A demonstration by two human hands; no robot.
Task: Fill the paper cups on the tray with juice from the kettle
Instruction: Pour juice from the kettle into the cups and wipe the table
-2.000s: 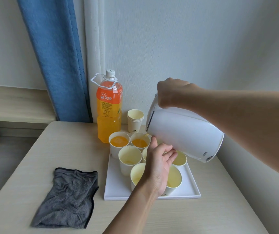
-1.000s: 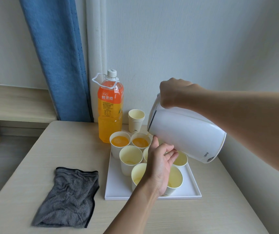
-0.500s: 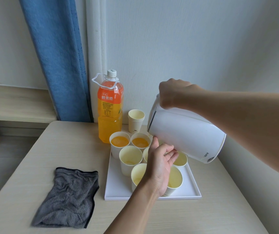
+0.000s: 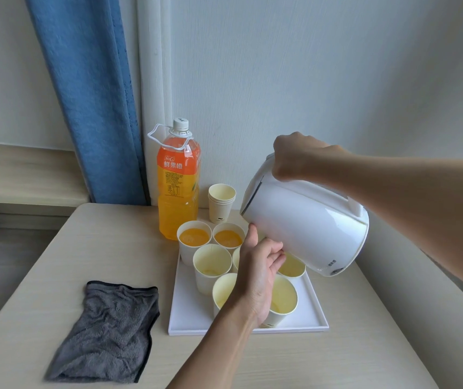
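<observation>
1. Barely shifted, white plastic kettle [image 4: 308, 228] stays tipped above white rectangular tray [image 4: 185, 318], fingers of the right hand [image 4: 297, 155] clenched round its handle.
2. Left hand [image 4: 258, 273] curls its fingers round a middle-row pale paper cup [image 4: 235, 261].
3. Two rear cups [image 4: 194, 237] hold juice; the rest await filling.

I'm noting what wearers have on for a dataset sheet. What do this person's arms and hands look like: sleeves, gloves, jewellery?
The left hand and the right hand are bare: no gloves, and no rings on the sides in view. The left forearm and the right forearm are uncovered to the picture's edge, with no sleeve, watch, wristband or marking visible.
</observation>
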